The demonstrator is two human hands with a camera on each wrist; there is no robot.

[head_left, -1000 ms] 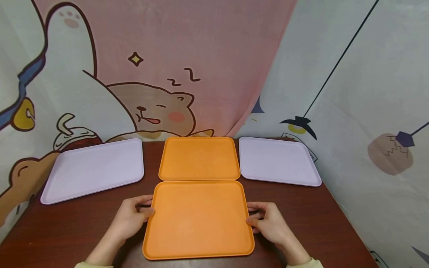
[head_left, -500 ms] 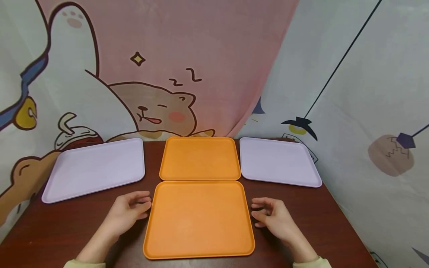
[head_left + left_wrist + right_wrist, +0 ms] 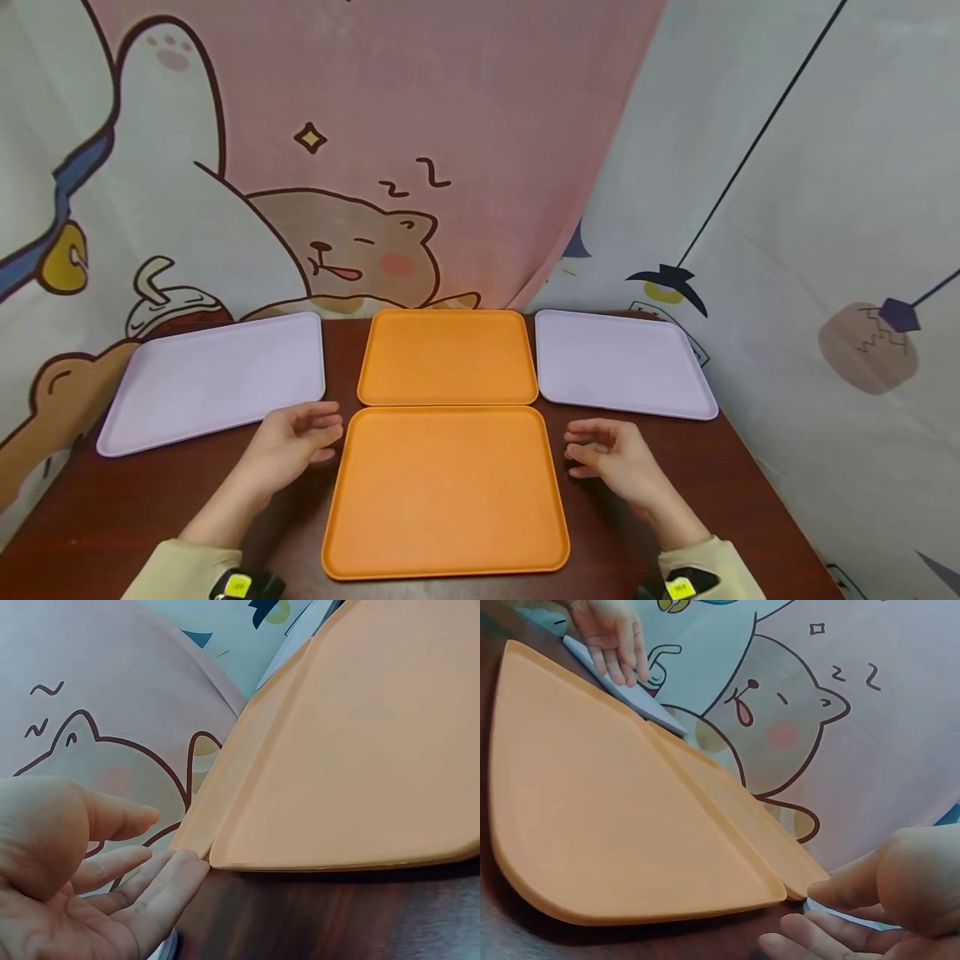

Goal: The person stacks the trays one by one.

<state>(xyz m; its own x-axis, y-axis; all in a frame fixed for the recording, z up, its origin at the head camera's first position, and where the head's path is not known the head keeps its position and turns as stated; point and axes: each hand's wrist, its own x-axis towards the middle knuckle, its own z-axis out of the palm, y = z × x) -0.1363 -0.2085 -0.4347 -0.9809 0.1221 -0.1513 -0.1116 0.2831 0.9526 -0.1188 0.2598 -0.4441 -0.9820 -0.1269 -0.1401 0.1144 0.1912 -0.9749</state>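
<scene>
A near orange tray (image 3: 446,492) lies flat on the dark wooden table (image 3: 120,517), its far edge against a second orange tray (image 3: 447,357). My left hand (image 3: 296,442) hovers just off the near tray's left edge, fingers relaxed and holding nothing; the left wrist view shows its fingers (image 3: 142,892) beside the near orange tray's (image 3: 352,772) corner. My right hand (image 3: 607,454) hangs off the right edge, loosely curled and empty. In the right wrist view its fingertips (image 3: 832,930) sit close to the near orange tray's (image 3: 607,825) corner.
A lilac tray (image 3: 213,381) lies at the back left and another lilac tray (image 3: 618,362) at the back right. Cartoon-printed cloth (image 3: 360,167) hangs behind and to the right of the table. Bare wood shows beside the near tray.
Both hands have let go of the near orange tray's side edges and drawn away outward and slightly up. The tray stays where it lay.
</scene>
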